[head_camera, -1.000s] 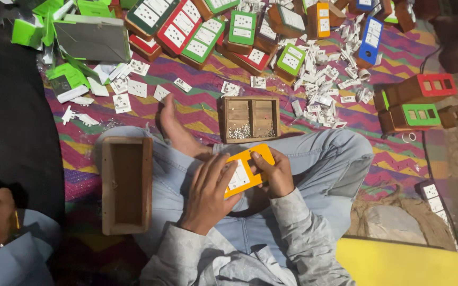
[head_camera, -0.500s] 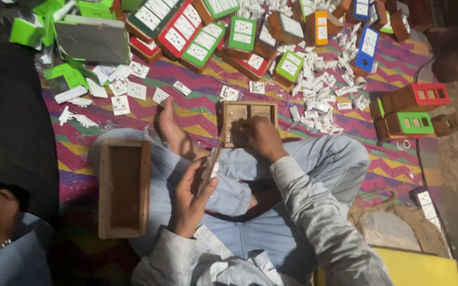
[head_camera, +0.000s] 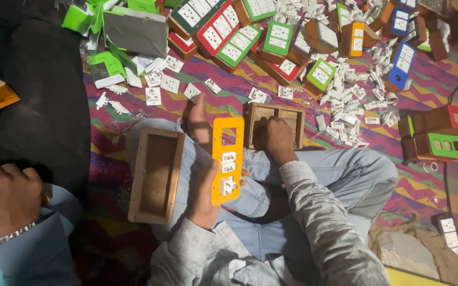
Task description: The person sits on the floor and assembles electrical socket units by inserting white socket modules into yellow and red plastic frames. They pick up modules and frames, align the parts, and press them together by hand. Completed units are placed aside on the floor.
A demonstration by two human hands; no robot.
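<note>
The left hand [head_camera: 206,193] grips an orange switch plate [head_camera: 227,160], its long axis pointing away from the person. The right hand [head_camera: 275,139] reaches into a small wooden tray [head_camera: 274,125]; whether it is closed cannot be told. A wooden box [head_camera: 156,175] lies beside the plate.

Left hand [head_camera: 206,193] holds orange switch plate [head_camera: 227,160] upright over lap, blocking the straight line fwd from chest. Right hand [head_camera: 274,139] sits in the small wooden tray [head_camera: 274,124], filling its left half; right half free. Long wooden box [head_camera: 156,175] lies on left knee, closing off that side. Bare foot [head_camera: 200,123] just beside plate top. Loose white sockets [head_camera: 161,83] w/ gaps of bare mat [head_camera: 223,90] between, passable. Beyond: packed row of finished switch boxes [head_camera: 250,39], no way thru. Right: white parts pile [head_camera: 353,106] crowds tray edge. Other person's hand [head_camera: 3,198] far left, well apart.
</note>
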